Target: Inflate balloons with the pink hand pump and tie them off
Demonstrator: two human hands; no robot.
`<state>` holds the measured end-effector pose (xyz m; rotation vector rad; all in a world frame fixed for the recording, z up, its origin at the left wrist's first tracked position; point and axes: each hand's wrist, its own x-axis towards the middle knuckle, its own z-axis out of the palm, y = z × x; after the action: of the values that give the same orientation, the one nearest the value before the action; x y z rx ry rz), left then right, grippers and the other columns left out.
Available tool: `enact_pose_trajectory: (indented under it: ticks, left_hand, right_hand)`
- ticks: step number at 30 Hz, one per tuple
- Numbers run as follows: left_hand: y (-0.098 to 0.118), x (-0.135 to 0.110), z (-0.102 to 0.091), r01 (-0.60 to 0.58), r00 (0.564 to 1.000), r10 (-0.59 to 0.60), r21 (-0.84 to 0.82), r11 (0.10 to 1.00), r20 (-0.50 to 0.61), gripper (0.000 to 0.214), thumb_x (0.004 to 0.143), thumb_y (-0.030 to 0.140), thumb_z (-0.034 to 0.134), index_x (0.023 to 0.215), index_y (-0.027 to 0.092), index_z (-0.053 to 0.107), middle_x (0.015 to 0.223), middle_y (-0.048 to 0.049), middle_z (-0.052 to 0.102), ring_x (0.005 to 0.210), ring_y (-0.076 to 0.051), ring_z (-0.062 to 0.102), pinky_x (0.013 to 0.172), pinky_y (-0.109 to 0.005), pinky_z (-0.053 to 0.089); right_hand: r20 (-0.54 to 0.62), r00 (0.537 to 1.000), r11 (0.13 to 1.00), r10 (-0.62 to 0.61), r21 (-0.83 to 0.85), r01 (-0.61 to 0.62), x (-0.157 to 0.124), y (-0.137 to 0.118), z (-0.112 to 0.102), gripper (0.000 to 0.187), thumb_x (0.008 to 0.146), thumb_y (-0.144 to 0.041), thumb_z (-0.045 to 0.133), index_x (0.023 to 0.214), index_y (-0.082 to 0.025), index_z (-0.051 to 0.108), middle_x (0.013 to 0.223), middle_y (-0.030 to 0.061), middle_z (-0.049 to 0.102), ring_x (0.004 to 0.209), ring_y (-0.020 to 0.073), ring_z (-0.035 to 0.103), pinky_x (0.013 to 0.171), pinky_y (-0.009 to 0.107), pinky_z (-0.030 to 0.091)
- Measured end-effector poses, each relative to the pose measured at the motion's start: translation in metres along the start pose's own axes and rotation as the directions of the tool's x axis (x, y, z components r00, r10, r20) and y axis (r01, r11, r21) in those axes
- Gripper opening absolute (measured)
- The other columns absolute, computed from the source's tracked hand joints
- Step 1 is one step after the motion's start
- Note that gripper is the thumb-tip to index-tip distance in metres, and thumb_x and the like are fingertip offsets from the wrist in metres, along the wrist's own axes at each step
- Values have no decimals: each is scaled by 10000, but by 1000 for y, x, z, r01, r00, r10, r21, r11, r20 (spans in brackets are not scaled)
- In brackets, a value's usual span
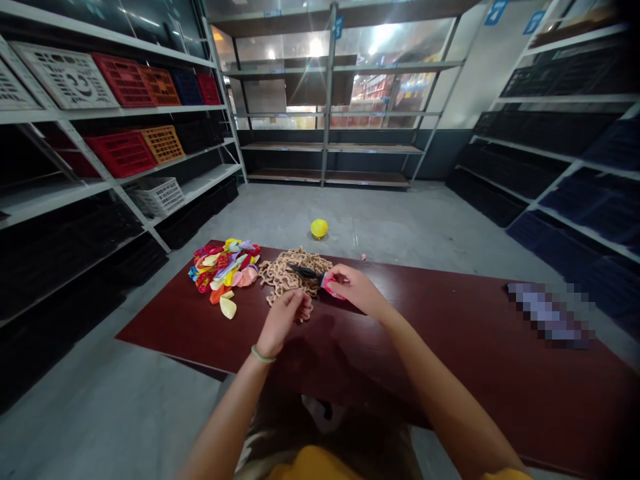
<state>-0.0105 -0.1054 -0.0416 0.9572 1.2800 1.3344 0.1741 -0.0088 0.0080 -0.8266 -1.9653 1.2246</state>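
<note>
My right hand [353,287] is closed around a small red-and-pink piece [333,287], whose exact kind I cannot make out. Against it lies a black tapered tool [307,272], pointing left over a heap of beige, knobbly cord-like strands [283,270]; whether the two are joined is unclear. At the heap's near edge, my left hand [287,313] has its fingers curled in, with a bit of beige strand beside the fingertips. Left of the heap is a pile of uninflated balloons [225,263] in many colours, a pale yellow one [228,307] lying nearest.
The dark red table [450,333] spans the foreground, with a blurred-out flat object [547,313] at its right end. Beyond it, a yellow inflated balloon [319,229] sits on the grey floor. Shelves with crates [123,152] stand left, dark bins right, and a metal rack [327,147] behind.
</note>
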Motion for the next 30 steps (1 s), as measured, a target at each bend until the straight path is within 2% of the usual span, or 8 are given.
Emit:
enact_pose_trajectory:
  ticks: [3,6,11,14,17,22,27,30]
  left_hand:
    - [-4,-14,16,224,958,-183,-179,958,221,518,886,629,534,941,140,696,916,-123,720,799,-192,683,744,-323,542]
    - [-4,-16,30,322,927,-222,-336,885,303,586,917,661,442,1030,151,709,1107,-163,716,973,-227,696,890,-365,539]
    - [-4,-10,44,179,984,-143,-630,756,109,387,926,519,565,1029,170,696,1044,-104,735,943,-186,697,875,-309,546]
    - [-4,-10,45,82,996,-88,-659,748,24,342,909,411,637,1140,164,694,1108,-91,725,928,-145,690,759,-204,530]
    - [-3,-10,41,52,998,-60,-641,766,8,328,881,349,681,1134,141,702,1145,-115,718,995,-181,689,775,-223,530]
    - [3,-5,23,-12,993,-68,-643,766,-99,254,875,220,657,1115,138,666,1098,-129,732,1064,-238,687,970,-389,509]
    - [14,-5,2,-29,994,-38,-604,797,-99,437,856,99,606,1282,182,547,1131,-120,723,1095,-240,684,1037,-450,475]
    - [21,-5,-8,-42,996,-19,-619,784,-91,517,875,102,602,1362,208,461,1115,-120,725,1109,-246,682,1046,-473,471]
  right_hand:
    - [63,992,979,-113,-166,122,7,-13,-2,36,828,-242,613,823,-234,648,785,-6,642,703,157,565,696,311,459]
    - [102,970,925,-220,-296,240,2,-24,4,83,842,-186,593,859,-247,647,850,11,653,807,187,565,784,336,448]
    - [91,939,827,-331,-451,336,-26,-20,25,104,905,-153,539,902,-219,619,929,64,658,915,236,555,868,405,442]
    - [77,924,788,-374,-499,361,-40,-8,34,103,932,-162,522,921,-196,618,1008,103,660,971,255,563,902,440,453]
    - [113,908,761,-403,-510,401,-45,2,33,75,923,-216,580,976,-213,633,1075,89,664,1036,245,578,945,426,467]
    - [26,959,682,-283,-697,221,-28,21,11,222,973,-289,505,1156,-239,620,1169,74,651,1113,222,574,980,393,469]
    - [-8,989,582,-148,-809,81,-9,54,4,515,902,-268,586,1397,-154,499,1257,185,609,1119,344,565,925,499,457]
    - [20,996,527,-88,-847,64,-10,67,7,633,871,-199,593,1481,-185,424,1189,174,635,1023,340,606,855,475,471]
